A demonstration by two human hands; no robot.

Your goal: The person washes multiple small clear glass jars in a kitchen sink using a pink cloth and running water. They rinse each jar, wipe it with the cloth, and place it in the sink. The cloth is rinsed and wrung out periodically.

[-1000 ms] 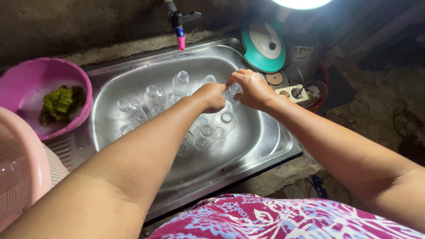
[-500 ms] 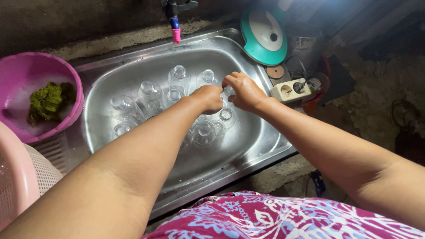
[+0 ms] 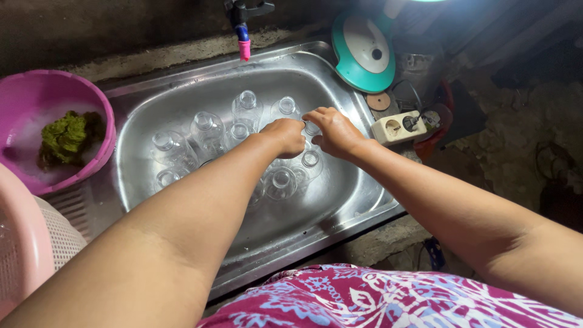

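Several clear glass bottles [image 3: 207,129] stand upright in a steel sink [image 3: 182,91]. Both my arms reach over the basin. My left hand [image 3: 285,135] and my right hand [image 3: 332,130] meet above the bottles near the sink's right side, fingers curled together around the neck of one clear bottle [image 3: 312,129], which is mostly hidden by them. Other bottle mouths [image 3: 280,180] show just below my hands.
A tap with a pink tip [image 3: 243,36] hangs over the sink's back rim. A pink basin [image 3: 36,91] with a green scrubber [image 3: 68,135] sits left. A pink basket [image 3: 24,255] is at lower left. A teal lid [image 3: 363,54] and a socket strip [image 3: 398,127] lie right.
The view has shifted slightly, so the sink sits a little lower and to the left. My hands stay together over the bottles on the right side of the basin.
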